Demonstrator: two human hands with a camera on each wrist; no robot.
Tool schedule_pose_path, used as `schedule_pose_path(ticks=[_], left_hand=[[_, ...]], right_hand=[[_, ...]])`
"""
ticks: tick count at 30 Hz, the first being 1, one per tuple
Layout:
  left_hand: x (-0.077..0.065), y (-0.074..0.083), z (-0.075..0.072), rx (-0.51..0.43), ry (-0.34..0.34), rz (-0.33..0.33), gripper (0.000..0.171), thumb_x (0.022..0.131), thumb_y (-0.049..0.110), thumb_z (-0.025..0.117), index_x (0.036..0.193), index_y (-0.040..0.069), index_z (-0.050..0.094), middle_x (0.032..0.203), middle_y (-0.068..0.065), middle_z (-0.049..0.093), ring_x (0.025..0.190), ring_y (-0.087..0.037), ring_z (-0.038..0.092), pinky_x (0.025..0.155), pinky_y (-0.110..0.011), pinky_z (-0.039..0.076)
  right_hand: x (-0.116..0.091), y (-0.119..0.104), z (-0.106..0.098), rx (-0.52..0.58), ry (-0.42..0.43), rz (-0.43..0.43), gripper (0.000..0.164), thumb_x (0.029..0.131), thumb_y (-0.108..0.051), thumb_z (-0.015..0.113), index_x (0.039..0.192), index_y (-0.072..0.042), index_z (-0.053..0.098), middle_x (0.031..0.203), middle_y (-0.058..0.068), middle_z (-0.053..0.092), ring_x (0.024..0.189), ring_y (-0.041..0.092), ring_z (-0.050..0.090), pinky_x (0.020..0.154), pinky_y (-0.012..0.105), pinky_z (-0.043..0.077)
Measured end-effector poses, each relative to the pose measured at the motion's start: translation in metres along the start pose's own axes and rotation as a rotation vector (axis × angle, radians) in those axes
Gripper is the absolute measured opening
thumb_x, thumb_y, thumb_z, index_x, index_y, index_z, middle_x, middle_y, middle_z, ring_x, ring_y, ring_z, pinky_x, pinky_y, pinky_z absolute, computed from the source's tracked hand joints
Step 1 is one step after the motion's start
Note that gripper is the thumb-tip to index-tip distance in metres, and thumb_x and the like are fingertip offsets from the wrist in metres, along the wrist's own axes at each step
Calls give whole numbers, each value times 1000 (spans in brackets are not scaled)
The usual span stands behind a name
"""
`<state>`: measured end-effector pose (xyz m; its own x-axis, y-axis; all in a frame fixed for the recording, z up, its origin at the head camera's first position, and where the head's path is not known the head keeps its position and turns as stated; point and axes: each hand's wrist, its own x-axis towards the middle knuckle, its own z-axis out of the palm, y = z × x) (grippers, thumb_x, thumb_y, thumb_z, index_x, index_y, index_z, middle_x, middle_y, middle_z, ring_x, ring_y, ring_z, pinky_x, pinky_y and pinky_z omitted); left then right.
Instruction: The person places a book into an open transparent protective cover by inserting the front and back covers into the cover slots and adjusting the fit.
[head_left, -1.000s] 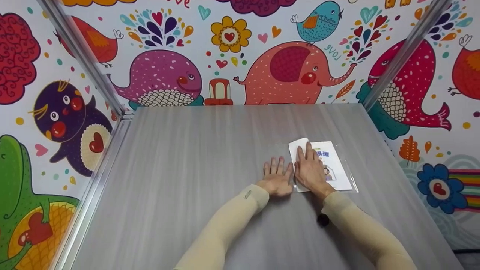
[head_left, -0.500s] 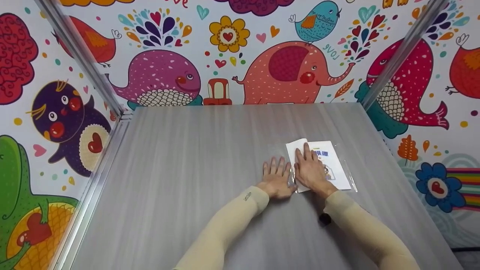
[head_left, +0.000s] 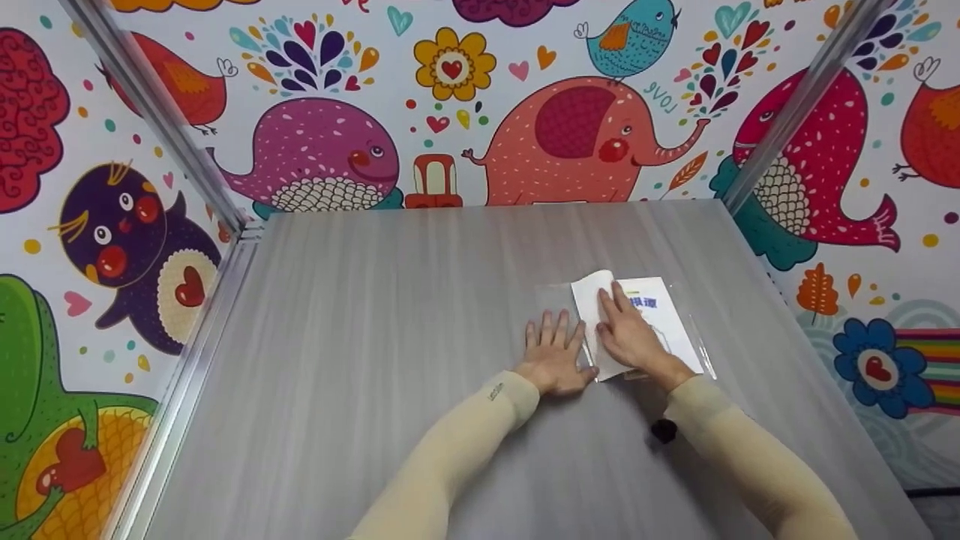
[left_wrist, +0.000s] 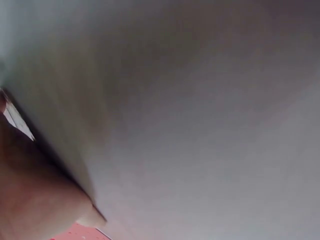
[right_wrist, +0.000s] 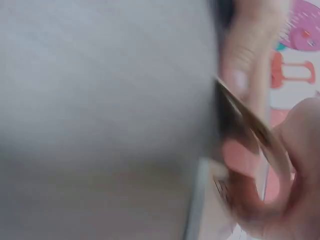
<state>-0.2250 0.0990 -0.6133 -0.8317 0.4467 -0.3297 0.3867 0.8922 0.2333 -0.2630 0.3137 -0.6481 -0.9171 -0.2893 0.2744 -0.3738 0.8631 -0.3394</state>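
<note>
A thin white booklet (head_left: 675, 322) with blue characters lies right of centre on the table in the head view. Clear plastic film (head_left: 705, 360) shows along its right side, and a faint clear sheet (head_left: 553, 291) reaches past its left. A white paper flap (head_left: 588, 296) stands slightly raised at the booklet's left side. My right hand (head_left: 632, 339) rests on flap and booklet, fingers extended. My left hand (head_left: 553, 364) lies flat with spread fingers at the flap's left edge, its thumb by the lower corner. In the right wrist view, a curved sheet edge (right_wrist: 255, 127) shows between both hands, blurred.
The grey wood-grain table (head_left: 360, 337) spreads left and in front of the hands. Metal frame rails (head_left: 187, 352) and walls printed with cartoon animals border it. A small black object (head_left: 664, 430) sits under the right wrist.
My right hand has shifted slightly right and turned, uncovering more of the white flap, which now stands a little higher. My left hand has stayed in place, its thumb now at the flap's lower corner.
</note>
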Motion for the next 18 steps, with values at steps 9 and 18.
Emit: schedule_pose_path(ticks=[9,18], left_hand=[[5,-2,5,-24,9,9,85,113,68,35,183,32,1,192,-3,-11,179,-34,-14,144,-62,-5],[4,-4,7,-27,23,8,81,116,63,29,183,27,1,193,-3,-10,180,-32,-12,145,-60,-4]], right_hand=[[-14,-4,-17,75,-9,-19,72,112,-28,53,169,12,33,173,44,34,155,66,45,117,78,47],[-17,-51,-33,-83,-62,45,73,109,-19,56,168,17,31,176,43,29,162,60,39,114,79,50]])
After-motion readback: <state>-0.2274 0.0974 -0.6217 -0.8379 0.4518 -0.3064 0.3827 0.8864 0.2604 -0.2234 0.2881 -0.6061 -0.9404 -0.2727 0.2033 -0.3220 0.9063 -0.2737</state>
